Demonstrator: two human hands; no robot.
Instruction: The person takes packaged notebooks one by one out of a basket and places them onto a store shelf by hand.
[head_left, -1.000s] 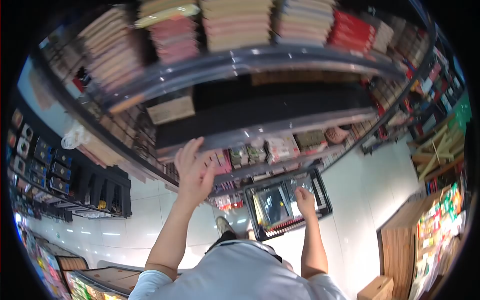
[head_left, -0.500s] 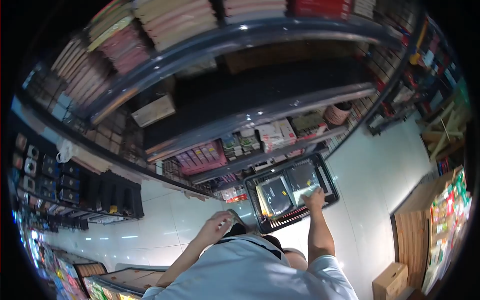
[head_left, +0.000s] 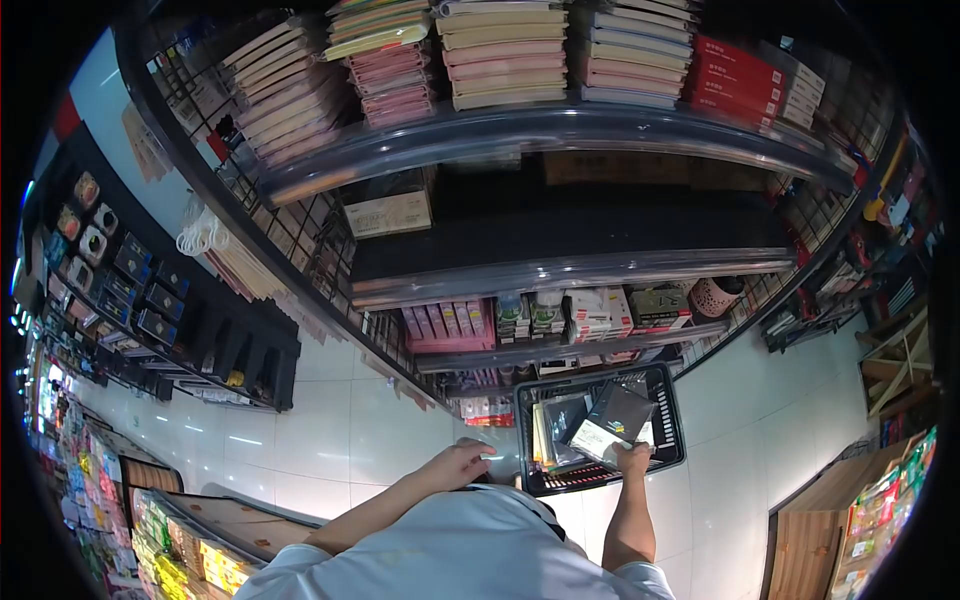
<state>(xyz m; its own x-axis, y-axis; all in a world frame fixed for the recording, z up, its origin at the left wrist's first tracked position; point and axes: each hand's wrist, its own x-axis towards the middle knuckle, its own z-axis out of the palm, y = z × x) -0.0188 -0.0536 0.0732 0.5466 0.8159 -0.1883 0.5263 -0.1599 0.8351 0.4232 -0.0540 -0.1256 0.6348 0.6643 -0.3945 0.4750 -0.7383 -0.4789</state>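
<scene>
My right hand [head_left: 632, 458] is closed on the near edge of a dark notebook with a white lower band [head_left: 615, 418], which is tilted over the black basket [head_left: 600, 482]. Beside it in the basket lie another dark packet [head_left: 562, 420] and a yellowish one at the left. My left hand [head_left: 462, 464] hangs in front of my body, left of the basket, fingers loosely curled and apart, holding nothing.
Ahead stands a dark shelf rack [head_left: 580, 270] with stacked folders [head_left: 505, 60] on top, a boxed notebook [head_left: 388, 215] on the middle shelf and pink boxes [head_left: 448, 325] below. A wooden cabinet [head_left: 810, 545] stands at right, another display rack [head_left: 150, 330] at left.
My left hand has come down from the shelf edge to my body. My right hand has taken hold of the dark notebook in the basket and tilted it up.
</scene>
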